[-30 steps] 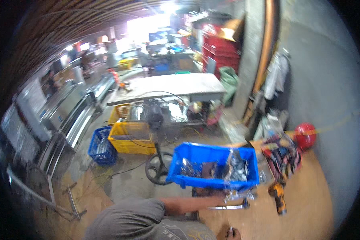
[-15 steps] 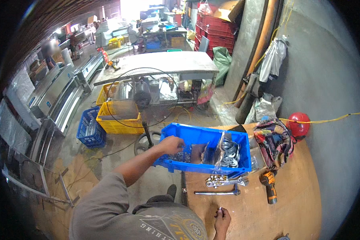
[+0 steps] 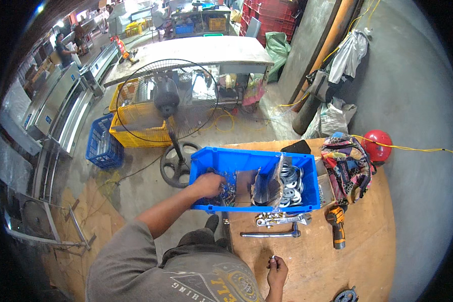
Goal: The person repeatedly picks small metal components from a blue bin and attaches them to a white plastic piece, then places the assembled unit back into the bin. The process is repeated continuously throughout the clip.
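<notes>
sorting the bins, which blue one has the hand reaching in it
The solid-walled blue bin on the wooden table; the left hand is inside. The other blue crate is slatted, on the floor.

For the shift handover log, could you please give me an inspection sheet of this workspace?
Surface: round wooden table, worn.
Job's things: blue bin of small hardware; bag of washers inside.
Clutter: ratchet wrench, cordless drill, patterned bag, red ball.
Hands: left hand in the bin; right hand, fingers pinching a small part.
Cables: yellow cord along the floor.
Surroundings: pedestal fan, yellow crate, blue crate.
</notes>
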Action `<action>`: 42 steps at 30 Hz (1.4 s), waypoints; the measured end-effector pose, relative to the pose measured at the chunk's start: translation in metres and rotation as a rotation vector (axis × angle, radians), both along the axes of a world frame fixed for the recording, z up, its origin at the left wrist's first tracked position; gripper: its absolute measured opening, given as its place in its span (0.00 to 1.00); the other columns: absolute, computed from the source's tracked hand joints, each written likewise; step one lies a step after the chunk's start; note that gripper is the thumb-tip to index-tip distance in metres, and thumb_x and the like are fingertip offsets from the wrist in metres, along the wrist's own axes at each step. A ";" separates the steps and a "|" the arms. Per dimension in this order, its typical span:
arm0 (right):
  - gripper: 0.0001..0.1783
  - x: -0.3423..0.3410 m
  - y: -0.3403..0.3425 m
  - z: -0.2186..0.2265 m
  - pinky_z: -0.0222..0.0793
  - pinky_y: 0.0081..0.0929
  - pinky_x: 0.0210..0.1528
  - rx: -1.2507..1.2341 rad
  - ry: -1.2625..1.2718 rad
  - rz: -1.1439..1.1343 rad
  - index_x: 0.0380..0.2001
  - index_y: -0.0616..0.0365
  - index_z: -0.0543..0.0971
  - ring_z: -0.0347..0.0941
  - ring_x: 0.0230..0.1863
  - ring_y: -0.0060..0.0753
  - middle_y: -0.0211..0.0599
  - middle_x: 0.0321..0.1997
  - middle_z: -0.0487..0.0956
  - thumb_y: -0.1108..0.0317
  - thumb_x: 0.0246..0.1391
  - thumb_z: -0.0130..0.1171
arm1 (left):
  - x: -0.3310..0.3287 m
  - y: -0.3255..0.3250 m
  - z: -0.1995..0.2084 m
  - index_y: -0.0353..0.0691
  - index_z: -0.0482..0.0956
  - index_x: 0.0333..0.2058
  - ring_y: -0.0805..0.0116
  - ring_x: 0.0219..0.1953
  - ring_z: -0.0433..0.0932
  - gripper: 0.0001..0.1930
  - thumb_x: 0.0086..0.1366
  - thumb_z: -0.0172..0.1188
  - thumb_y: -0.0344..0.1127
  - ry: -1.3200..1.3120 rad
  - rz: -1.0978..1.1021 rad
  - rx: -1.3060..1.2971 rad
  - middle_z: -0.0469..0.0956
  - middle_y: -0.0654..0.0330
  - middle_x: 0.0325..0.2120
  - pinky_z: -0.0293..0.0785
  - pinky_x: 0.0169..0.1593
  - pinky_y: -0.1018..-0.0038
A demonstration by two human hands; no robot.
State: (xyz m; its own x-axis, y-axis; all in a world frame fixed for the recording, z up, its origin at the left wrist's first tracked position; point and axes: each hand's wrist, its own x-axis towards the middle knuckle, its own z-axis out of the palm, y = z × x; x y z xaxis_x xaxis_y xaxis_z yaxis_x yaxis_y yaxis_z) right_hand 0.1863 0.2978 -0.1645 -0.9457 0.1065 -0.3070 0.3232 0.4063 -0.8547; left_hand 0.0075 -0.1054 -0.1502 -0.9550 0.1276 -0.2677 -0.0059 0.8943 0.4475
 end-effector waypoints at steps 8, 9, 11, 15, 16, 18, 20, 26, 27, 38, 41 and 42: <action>0.11 -0.033 -0.010 0.021 0.74 0.24 0.33 0.066 -0.032 -0.059 0.41 0.67 0.79 0.76 0.29 0.27 0.40 0.33 0.80 0.69 0.62 0.55 | -0.029 -0.010 0.003 0.44 0.81 0.47 0.48 0.47 0.79 0.19 0.55 0.59 0.30 -0.092 -0.184 0.095 0.81 0.46 0.42 0.75 0.51 0.56; 0.11 -0.035 -0.012 0.022 0.74 0.24 0.33 0.077 -0.035 -0.047 0.41 0.68 0.79 0.76 0.29 0.27 0.41 0.33 0.80 0.69 0.62 0.55 | -0.031 -0.007 0.003 0.43 0.80 0.47 0.47 0.47 0.79 0.19 0.55 0.60 0.30 -0.153 -0.245 0.123 0.80 0.45 0.42 0.75 0.51 0.56; 0.11 -0.042 -0.015 0.026 0.74 0.25 0.33 0.083 -0.047 -0.040 0.40 0.68 0.79 0.76 0.28 0.27 0.41 0.33 0.81 0.70 0.62 0.55 | -0.029 -0.001 -0.001 0.42 0.80 0.47 0.46 0.46 0.79 0.18 0.55 0.61 0.31 -0.202 -0.332 0.150 0.81 0.45 0.41 0.74 0.50 0.55; 0.11 -0.059 -0.025 0.034 0.74 0.24 0.34 0.167 -0.042 -0.018 0.42 0.69 0.78 0.75 0.30 0.27 0.39 0.32 0.79 0.70 0.63 0.55 | -0.024 0.011 -0.013 0.38 0.80 0.44 0.43 0.44 0.79 0.15 0.56 0.60 0.31 -0.237 -0.379 0.121 0.80 0.43 0.38 0.74 0.49 0.52; 0.11 -0.064 -0.027 0.036 0.74 0.25 0.34 0.181 -0.042 -0.019 0.42 0.69 0.78 0.75 0.30 0.27 0.40 0.32 0.79 0.70 0.63 0.55 | -0.025 0.015 -0.017 0.37 0.80 0.44 0.43 0.44 0.79 0.15 0.56 0.58 0.30 -0.239 -0.369 0.096 0.80 0.42 0.38 0.74 0.49 0.52; 0.12 -0.074 -0.032 0.039 0.74 0.25 0.34 0.192 -0.021 -0.016 0.42 0.70 0.78 0.75 0.30 0.27 0.40 0.32 0.79 0.70 0.63 0.54 | -0.025 0.018 -0.022 0.35 0.80 0.43 0.43 0.44 0.79 0.14 0.57 0.56 0.29 -0.252 -0.342 0.094 0.80 0.41 0.38 0.74 0.49 0.52; 0.12 -0.083 -0.036 0.040 0.74 0.25 0.34 0.180 0.012 -0.018 0.42 0.70 0.78 0.75 0.30 0.27 0.41 0.33 0.79 0.71 0.62 0.54 | -0.027 0.019 -0.023 0.33 0.79 0.42 0.43 0.45 0.79 0.14 0.58 0.54 0.29 -0.280 -0.305 0.141 0.80 0.40 0.39 0.74 0.49 0.52; 0.11 -0.088 -0.043 0.033 0.72 0.27 0.32 0.190 0.091 -0.031 0.39 0.72 0.78 0.75 0.27 0.30 0.44 0.30 0.79 0.72 0.61 0.54 | -0.034 0.008 -0.008 0.37 0.72 0.54 0.42 0.46 0.78 0.22 0.60 0.55 0.32 -0.286 -0.344 0.281 0.79 0.39 0.40 0.74 0.50 0.52; 0.12 -0.087 -0.043 0.031 0.71 0.27 0.33 0.185 0.070 -0.033 0.39 0.72 0.78 0.75 0.28 0.31 0.43 0.31 0.79 0.70 0.61 0.54 | -0.037 0.007 -0.005 0.37 0.69 0.57 0.42 0.46 0.78 0.25 0.61 0.57 0.36 -0.336 -0.288 0.232 0.80 0.40 0.40 0.73 0.51 0.52; 0.21 -0.083 -0.003 -0.032 0.70 0.41 0.48 0.252 0.075 0.189 0.51 0.61 0.78 0.76 0.47 0.56 0.59 0.43 0.80 0.58 0.63 0.51 | -0.019 -0.004 0.063 0.41 0.66 0.56 0.42 0.44 0.79 0.33 0.52 0.69 0.34 -0.089 -0.199 0.188 0.80 0.42 0.40 0.73 0.46 0.52; 0.21 -0.077 0.002 -0.046 0.70 0.41 0.50 0.284 0.097 0.191 0.52 0.60 0.77 0.76 0.49 0.55 0.58 0.45 0.80 0.58 0.62 0.51 | -0.015 -0.013 0.079 0.37 0.72 0.51 0.46 0.42 0.80 0.28 0.51 0.69 0.34 -0.053 -0.146 0.291 0.81 0.45 0.36 0.75 0.43 0.56; 0.22 -0.075 0.003 -0.050 0.70 0.41 0.51 0.278 0.088 0.188 0.53 0.61 0.77 0.76 0.50 0.55 0.58 0.46 0.80 0.58 0.62 0.51 | -0.014 -0.016 0.080 0.35 0.74 0.49 0.48 0.41 0.81 0.25 0.50 0.68 0.34 -0.029 -0.130 0.345 0.81 0.46 0.35 0.75 0.42 0.57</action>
State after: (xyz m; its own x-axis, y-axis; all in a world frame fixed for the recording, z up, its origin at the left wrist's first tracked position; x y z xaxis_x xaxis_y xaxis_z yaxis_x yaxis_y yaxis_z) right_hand 0.1113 0.3005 -0.2144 -0.9784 -0.0037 -0.2067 0.1505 0.6729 -0.7242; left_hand -0.0060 -0.1212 -0.0697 -0.9175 0.3347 -0.2146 0.0804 0.6847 0.7244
